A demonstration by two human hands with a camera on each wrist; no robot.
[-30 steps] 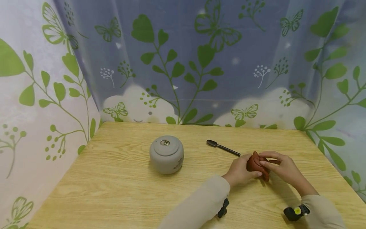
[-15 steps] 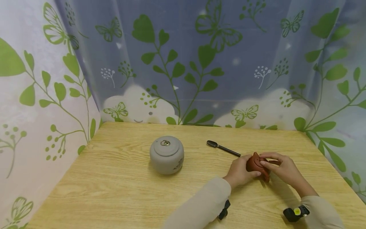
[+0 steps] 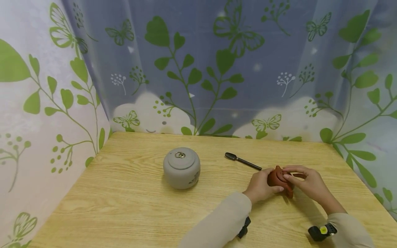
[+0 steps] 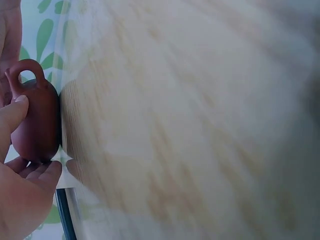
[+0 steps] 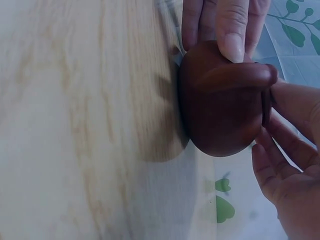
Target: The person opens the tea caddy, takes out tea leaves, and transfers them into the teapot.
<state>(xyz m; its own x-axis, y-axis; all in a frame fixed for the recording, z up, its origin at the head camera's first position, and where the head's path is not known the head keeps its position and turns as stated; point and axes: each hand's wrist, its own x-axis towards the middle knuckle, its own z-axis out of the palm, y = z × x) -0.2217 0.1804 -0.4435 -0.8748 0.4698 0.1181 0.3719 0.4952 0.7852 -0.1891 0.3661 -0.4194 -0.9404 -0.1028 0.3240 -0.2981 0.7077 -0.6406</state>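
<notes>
While the left hand (image 3: 258, 186) curls round the pot (image 3: 274, 179) and the right hand (image 3: 308, 182), its fingers bent, pinches at its top, I see the pot at the right part of the worktop (image 3: 130, 206); whether its base touches, I cannot tell. Which part the right fingers have caught is also hidden from me. The danger, I think, is in the left grip: if this loosens while the other hand pulls, the round body could turn or slip, because its side seems smooth. The spoon (image 3: 246, 163) lies just beside the left hand and could be knocked by it. The pot is reddish brown, full-bellied, with a looped handle (image 4: 31, 64) and what seems a short spout (image 3: 277, 167).
</notes>
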